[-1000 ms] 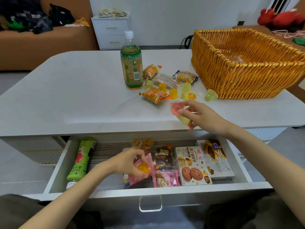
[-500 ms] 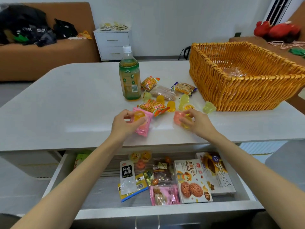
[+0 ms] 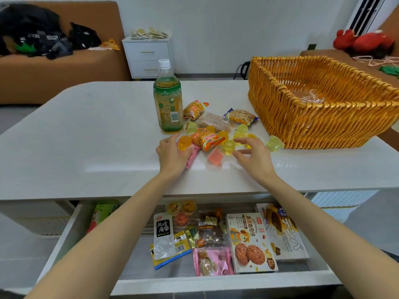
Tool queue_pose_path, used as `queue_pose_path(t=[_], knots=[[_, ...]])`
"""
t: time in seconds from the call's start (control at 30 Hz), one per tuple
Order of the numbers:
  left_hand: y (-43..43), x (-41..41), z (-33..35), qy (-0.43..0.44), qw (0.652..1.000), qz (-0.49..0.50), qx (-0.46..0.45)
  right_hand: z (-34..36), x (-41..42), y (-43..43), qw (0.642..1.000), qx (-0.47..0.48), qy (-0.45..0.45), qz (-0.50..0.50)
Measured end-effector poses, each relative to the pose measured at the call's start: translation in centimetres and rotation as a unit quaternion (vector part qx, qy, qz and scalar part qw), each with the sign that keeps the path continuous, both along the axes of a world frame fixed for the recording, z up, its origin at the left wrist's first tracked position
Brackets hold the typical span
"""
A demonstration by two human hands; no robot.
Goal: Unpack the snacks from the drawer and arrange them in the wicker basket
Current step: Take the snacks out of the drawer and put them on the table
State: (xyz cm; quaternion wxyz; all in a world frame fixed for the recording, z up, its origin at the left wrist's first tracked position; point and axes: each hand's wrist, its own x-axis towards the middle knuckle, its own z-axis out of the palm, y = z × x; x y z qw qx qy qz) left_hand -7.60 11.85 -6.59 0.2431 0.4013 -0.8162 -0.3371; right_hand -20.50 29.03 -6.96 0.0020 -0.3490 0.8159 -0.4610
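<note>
The wicker basket [image 3: 319,124] stands on the table's right side, with only some clear wrapping visible inside. Left of it lies a heap of snack packets [image 3: 206,138] and jelly cups. My left hand [image 3: 171,155] rests on the table, holding an orange jelly cup [image 3: 184,143] and a pink packet [image 3: 192,156]. My right hand [image 3: 253,155] hovers with fingers spread, just right of a pink jelly cup [image 3: 216,157] and a yellow jelly cup [image 3: 229,147], touching neither. Below, the open drawer [image 3: 216,281] holds a cookie box [image 3: 250,242], a seaweed pouch [image 3: 163,234] and more packets.
A tall tea bottle [image 3: 167,102] stands upright behind my left hand. A green bottle [image 3: 101,212] lies at the drawer's left end, half under the tabletop. A white box [image 3: 285,234] fills the drawer's right end. A sofa and a small cabinet stand beyond the table.
My left hand lifted the orange jelly cup and pink packet out of the drawer onto the table. My right hand set down the pink and yellow jelly cups and opened.
</note>
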Motion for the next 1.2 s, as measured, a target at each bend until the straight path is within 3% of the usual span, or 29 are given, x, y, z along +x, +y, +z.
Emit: queue_pose_path(t=[0.2,0.33,0.5,0.63,0.77,0.97,1.1,1.2], knots=[[0.4,4.5,1.1,0.017,0.997,-0.073,-0.009,2.7,4.1,2.3,0.998,0.029,-0.012,0.053],[2.8,9.4,1.8,0.050,0.987,-0.128,-0.085,3.9,8.1,4.3,0.981,0.127,-0.009,0.146],[4.8,14.8,0.7,0.014,0.977,-0.202,-0.070,2.7,10.9,5.5,0.943,0.245,0.016,0.224],[5.3,15.7,-0.5,-0.032,0.972,-0.223,-0.064,1.9,10.7,5.2,0.957,0.157,0.200,0.139],[5.0,14.8,-0.6,-0.021,0.972,-0.217,-0.083,1.2,7.9,3.5,0.971,0.138,0.144,0.135],[3.5,13.8,-0.8,-0.050,0.962,-0.199,-0.181,-0.8,6.3,-0.8,0.971,0.114,0.155,0.145],[1.8,13.1,-0.7,-0.069,0.960,-0.186,-0.197,-0.7,3.5,-2.1,0.978,0.075,0.181,0.079],[1.5,12.5,-1.0,-0.065,0.962,-0.183,-0.193,-0.7,1.5,-2.7,0.976,0.097,0.192,0.036]])
